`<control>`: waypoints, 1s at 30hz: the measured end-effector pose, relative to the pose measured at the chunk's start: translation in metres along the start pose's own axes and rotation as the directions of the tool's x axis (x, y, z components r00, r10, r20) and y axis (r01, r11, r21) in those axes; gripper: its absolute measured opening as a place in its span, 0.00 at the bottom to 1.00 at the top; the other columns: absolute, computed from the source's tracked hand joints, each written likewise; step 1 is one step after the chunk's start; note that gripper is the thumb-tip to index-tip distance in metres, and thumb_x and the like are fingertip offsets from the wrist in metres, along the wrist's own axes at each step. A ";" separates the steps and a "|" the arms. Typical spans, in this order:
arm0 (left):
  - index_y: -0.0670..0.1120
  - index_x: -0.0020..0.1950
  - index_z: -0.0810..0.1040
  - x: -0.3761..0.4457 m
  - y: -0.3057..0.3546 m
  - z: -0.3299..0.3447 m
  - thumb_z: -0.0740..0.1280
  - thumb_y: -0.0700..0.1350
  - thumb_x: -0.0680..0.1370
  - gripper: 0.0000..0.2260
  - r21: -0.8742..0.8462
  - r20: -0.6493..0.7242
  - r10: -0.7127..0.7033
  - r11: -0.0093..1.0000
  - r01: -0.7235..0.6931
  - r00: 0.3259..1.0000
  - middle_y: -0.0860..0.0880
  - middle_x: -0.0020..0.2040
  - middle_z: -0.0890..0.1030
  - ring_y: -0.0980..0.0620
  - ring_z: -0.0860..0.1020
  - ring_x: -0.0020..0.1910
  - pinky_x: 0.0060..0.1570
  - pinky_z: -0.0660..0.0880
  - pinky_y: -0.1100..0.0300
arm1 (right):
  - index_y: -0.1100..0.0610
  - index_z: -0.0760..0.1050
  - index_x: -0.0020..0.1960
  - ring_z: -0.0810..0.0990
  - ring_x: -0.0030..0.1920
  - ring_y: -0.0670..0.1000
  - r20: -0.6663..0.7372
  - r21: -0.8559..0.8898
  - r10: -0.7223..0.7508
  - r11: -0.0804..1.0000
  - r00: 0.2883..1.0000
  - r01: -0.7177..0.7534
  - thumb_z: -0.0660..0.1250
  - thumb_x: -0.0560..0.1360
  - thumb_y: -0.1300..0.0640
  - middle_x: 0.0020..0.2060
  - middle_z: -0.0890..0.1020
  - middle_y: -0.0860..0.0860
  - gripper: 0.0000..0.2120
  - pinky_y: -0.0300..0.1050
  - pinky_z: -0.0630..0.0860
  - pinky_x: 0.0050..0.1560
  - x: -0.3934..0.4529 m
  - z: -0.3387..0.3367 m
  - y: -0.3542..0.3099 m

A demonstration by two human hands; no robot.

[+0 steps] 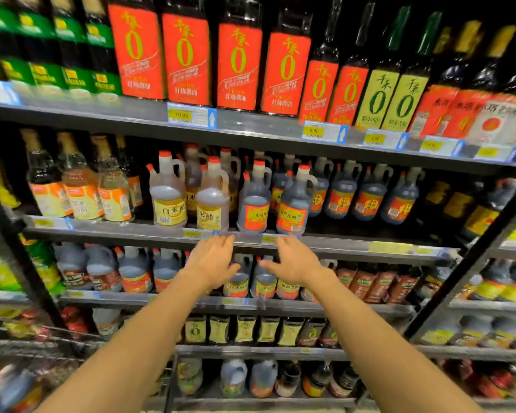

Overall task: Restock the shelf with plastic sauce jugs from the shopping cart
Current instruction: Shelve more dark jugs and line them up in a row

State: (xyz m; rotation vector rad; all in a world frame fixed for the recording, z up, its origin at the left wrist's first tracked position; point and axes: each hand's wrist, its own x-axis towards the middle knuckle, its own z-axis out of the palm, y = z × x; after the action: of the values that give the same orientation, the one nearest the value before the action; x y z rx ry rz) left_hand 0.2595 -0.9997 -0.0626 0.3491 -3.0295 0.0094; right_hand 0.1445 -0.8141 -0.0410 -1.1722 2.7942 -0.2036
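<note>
Hands, left hand [213, 259] and right hand [292, 260], reach out empty with fingers loosely spread just below the shelf [325, 242] edge, where four sauce jugs [292, 201] stand right above the fingertips, so this batch seems placed and the cart [15, 350] trip remains.

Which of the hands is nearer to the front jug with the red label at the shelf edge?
Right. The right hand is directly below the red-label jug; the left hand is below and further left, under a yellow-label jug.
</note>
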 end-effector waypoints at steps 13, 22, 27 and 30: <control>0.43 0.81 0.57 -0.211 -0.169 0.003 0.58 0.61 0.83 0.33 0.136 0.138 -0.464 0.884 0.447 0.875 0.44 0.79 0.64 0.43 0.61 0.78 0.77 0.56 0.43 | 0.59 0.58 0.80 0.55 0.80 0.60 0.185 -0.049 -0.486 0.864 0.854 0.502 0.58 0.81 0.34 0.80 0.60 0.59 0.38 0.56 0.55 0.78 0.008 0.062 -0.231; 0.43 0.76 0.64 -0.362 -0.268 0.070 0.59 0.60 0.82 0.29 0.094 0.209 -0.810 0.575 0.813 0.548 0.43 0.73 0.71 0.42 0.68 0.73 0.72 0.63 0.47 | 0.59 0.53 0.83 0.53 0.81 0.59 0.392 -0.083 -0.774 0.509 0.498 0.857 0.56 0.81 0.32 0.81 0.56 0.59 0.42 0.55 0.53 0.79 0.052 0.162 -0.413; 0.44 0.77 0.62 -0.416 -0.304 0.115 0.59 0.65 0.81 0.33 0.115 0.326 -0.906 0.320 0.940 0.269 0.42 0.74 0.69 0.42 0.66 0.75 0.75 0.59 0.44 | 0.59 0.58 0.81 0.56 0.80 0.58 0.467 -0.009 -0.857 0.245 0.220 0.970 0.59 0.80 0.34 0.80 0.61 0.59 0.40 0.53 0.53 0.79 0.076 0.231 -0.507; 0.44 0.78 0.62 -0.431 -0.315 0.141 0.60 0.65 0.80 0.34 0.156 0.353 -0.924 0.210 0.965 0.144 0.42 0.74 0.70 0.42 0.67 0.74 0.75 0.60 0.44 | 0.57 0.54 0.83 0.53 0.82 0.58 0.514 0.036 -0.851 0.144 0.105 0.989 0.56 0.80 0.31 0.81 0.57 0.58 0.41 0.54 0.51 0.80 0.086 0.272 -0.548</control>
State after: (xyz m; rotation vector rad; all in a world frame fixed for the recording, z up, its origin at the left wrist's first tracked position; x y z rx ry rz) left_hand 0.7363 -1.2109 -0.2438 2.4483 -2.3802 -0.3529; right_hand 0.5089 -1.2783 -0.2235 -2.5722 1.2267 0.4325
